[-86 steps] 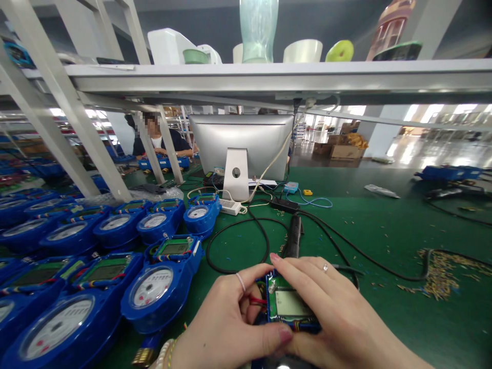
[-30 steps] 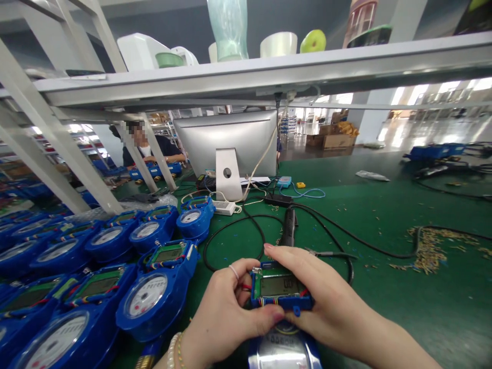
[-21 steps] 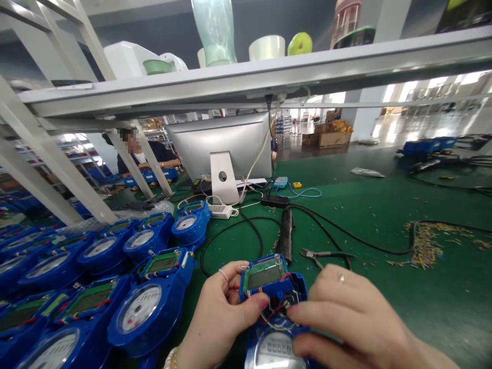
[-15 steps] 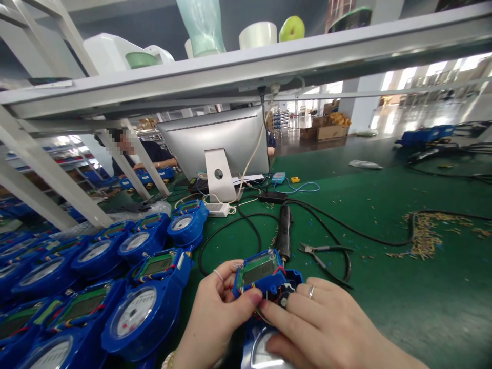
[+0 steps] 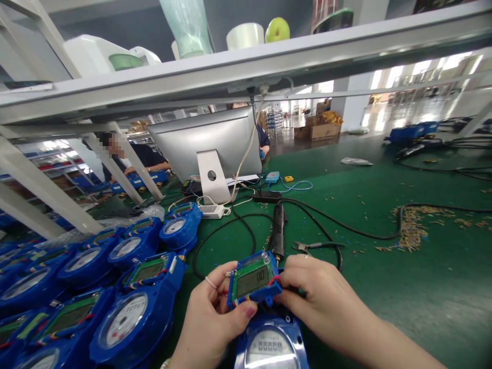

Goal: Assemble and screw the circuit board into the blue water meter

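Observation:
A blue-framed display module with a green circuit board is tilted up, digits showing on its screen. My left hand grips it by the left side, thumb on the lower edge. My right hand is closed at the module's right edge, beside red wires; what its fingertips pinch is hidden. Directly below the module lies a round blue meter with a clear window and a number row.
Rows of blue meters fill the left. Behind the hands lie a black electric screwdriver, cutting pliers, cables and a monitor. Loose screws are scattered at right. A shelf crosses above; a person sits at back left.
The display module has turned more face-up, and digits now show. My right hand has moved up off the meter to the module's right edge, uncovering the meter's window. The view has shifted slightly.

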`<state>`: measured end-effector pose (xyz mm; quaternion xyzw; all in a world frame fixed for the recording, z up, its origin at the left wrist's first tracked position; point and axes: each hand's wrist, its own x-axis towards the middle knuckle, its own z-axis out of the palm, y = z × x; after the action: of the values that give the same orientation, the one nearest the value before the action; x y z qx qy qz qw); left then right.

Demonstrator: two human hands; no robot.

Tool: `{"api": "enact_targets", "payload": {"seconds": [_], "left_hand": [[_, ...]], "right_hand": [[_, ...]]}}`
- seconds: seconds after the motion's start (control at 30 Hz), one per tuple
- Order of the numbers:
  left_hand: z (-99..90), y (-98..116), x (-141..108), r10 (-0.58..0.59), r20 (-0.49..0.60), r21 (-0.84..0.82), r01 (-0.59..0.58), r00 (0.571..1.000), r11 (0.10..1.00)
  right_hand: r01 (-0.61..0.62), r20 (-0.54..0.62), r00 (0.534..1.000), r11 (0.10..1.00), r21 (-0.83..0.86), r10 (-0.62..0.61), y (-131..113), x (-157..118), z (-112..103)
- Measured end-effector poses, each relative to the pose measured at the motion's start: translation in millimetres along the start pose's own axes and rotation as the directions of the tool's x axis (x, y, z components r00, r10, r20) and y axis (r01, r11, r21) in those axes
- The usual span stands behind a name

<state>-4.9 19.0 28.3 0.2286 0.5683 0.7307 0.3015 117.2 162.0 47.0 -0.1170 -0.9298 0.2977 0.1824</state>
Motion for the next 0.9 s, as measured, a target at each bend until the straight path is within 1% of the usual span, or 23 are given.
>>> {"api": "enact_targets", "payload": {"seconds": [0.13, 0.33, 0.47, 0.6, 0.7, 0.77, 0.9], "left_hand": [[-3.4, -4, 0, -0.015, 0.002, -0.013, 0.015, 1.0, 1.0], [-5.0, 2, 0, -0.066, 0.101, 0.022, 0.064, 0.993, 0.998], [-4.7, 6, 0, -0.1, 0.156, 0.062, 0.092, 0.983, 0.994], [-7.9, 6, 1, -0.111, 0.195, 0.127, 0.087, 0.974, 0.988], [-10.6, 5, 2, -0.112, 0.207, 0.23, 0.063, 0.972, 0.971], [-11.5, 6, 3, -0.13, 0.21, 0.282, 0.067, 0.969, 0.957], [-11.0, 7, 2, -0.167, 0.217, 0.295, 0.098, 0.962, 0.95]], "right_hand": [[-0.053, 0.027, 0.998, 0.999, 0.005, 0.053, 4, 3, -1], [-0.141, 0.037, 0.989, 0.99, 0.01, 0.14, 7, 5, 1], [-0.132, 0.018, 0.991, 0.991, 0.001, 0.132, 9, 3, -1], [-0.107, 0.056, 0.993, 0.994, 0.018, 0.106, 9, 3, -7], [-0.124, 0.078, 0.99, 0.991, 0.047, 0.12, 7, 3, -11], [-0.143, 0.081, 0.987, 0.988, 0.061, 0.138, 6, 4, -12], [-0.179, 0.074, 0.982, 0.982, 0.054, 0.175, 2, 2, -10]]}}
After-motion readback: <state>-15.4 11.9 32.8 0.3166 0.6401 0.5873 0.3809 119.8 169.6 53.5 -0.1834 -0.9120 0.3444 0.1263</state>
